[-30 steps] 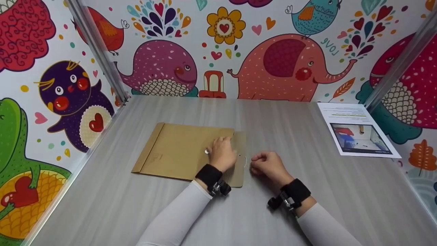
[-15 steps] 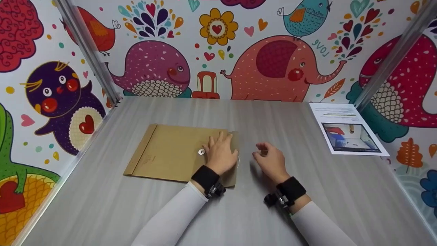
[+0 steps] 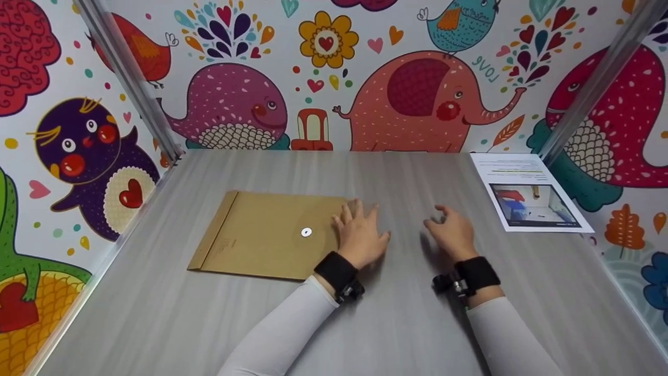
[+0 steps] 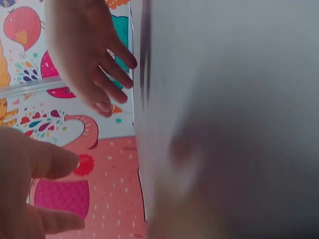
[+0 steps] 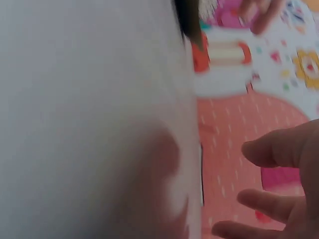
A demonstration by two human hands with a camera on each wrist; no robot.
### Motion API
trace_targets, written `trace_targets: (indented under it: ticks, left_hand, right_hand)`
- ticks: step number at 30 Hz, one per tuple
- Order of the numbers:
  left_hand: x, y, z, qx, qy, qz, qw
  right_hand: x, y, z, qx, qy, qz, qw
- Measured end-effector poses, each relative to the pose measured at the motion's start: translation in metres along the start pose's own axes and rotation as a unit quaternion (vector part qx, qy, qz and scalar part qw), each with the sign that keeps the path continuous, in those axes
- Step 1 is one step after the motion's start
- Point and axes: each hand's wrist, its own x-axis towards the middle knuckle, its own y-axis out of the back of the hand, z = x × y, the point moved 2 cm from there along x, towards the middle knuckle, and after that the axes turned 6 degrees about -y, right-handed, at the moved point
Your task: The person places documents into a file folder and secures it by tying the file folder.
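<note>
A brown kraft document envelope (image 3: pixel 266 235) lies flat on the table, a white round button (image 3: pixel 306 232) near its right end. In the head view my left hand (image 3: pixel 361 237) spreads its fingers at the envelope's right edge, hiding the flap end. My right hand (image 3: pixel 453 232) hovers over the table farther right, fingers loosely bent and nothing in them. The left wrist view shows the right hand (image 4: pixel 92 59) apart from the left thumb and finger. In the right wrist view, a dark envelope edge (image 5: pixel 188 20) juts in at the top.
A printed sheet (image 3: pixel 532 193) with a photo lies at the table's back right. Walls with cartoon animals (image 3: pixel 412 104) enclose the grey wood-grain table (image 3: pixel 407 324), with metal posts (image 3: pixel 130 78) at the corners.
My left hand has slid right from on top of the envelope to its right edge, fingers spreading and uncovering the button. My right hand has moved right, away from the envelope.
</note>
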Motion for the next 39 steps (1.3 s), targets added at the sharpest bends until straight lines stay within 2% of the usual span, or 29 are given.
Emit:
trace_targets:
  ticks: [4,9,12,15,18,21,24,27,33,39]
  left_hand:
    - [0.010,-0.017,0.023,0.016,-0.010,-0.013,0.9997]
    - [0.023,-0.037,0.054,0.018,-0.015,-0.026,0.9994]
    - [0.032,-0.043,0.068,-0.008,-0.002,-0.029,0.9996]
    - [0.038,-0.050,0.079,-0.029,0.014,-0.029,0.9990]
    - [0.043,-0.057,0.089,-0.035,0.024,-0.030,0.9986]
    - [0.047,-0.064,0.097,-0.033,0.031,-0.035,0.9984]
    - [0.049,-0.069,0.102,-0.025,0.030,-0.040,0.9984]
    - [0.048,-0.073,0.101,-0.020,0.031,-0.039,0.9986]
    - [0.048,-0.076,0.096,-0.032,0.046,-0.038,0.9977]
    - [0.047,-0.075,0.097,-0.032,0.042,-0.036,0.9979]
  right_hand:
    - [0.012,0.031,0.021,0.037,-0.063,-0.020,0.9971]
    - [0.023,0.064,0.052,0.034,-0.107,0.001,0.9937]
    - [0.026,0.076,0.068,-0.006,-0.104,0.000,0.9946]
    - [0.027,0.082,0.080,-0.052,-0.091,-0.038,0.9937]
    - [0.026,0.084,0.083,-0.089,-0.085,-0.087,0.9887]
    - [0.024,0.087,0.081,-0.119,-0.080,-0.091,0.9855]
    - [0.022,0.095,0.081,-0.141,-0.078,-0.059,0.9852]
    - [0.020,0.099,0.080,-0.155,-0.084,-0.040,0.9835]
    - [0.019,0.096,0.079,-0.175,-0.095,-0.064,0.9779]
    - [0.013,0.105,0.079,-0.145,-0.135,-0.086,0.9764]
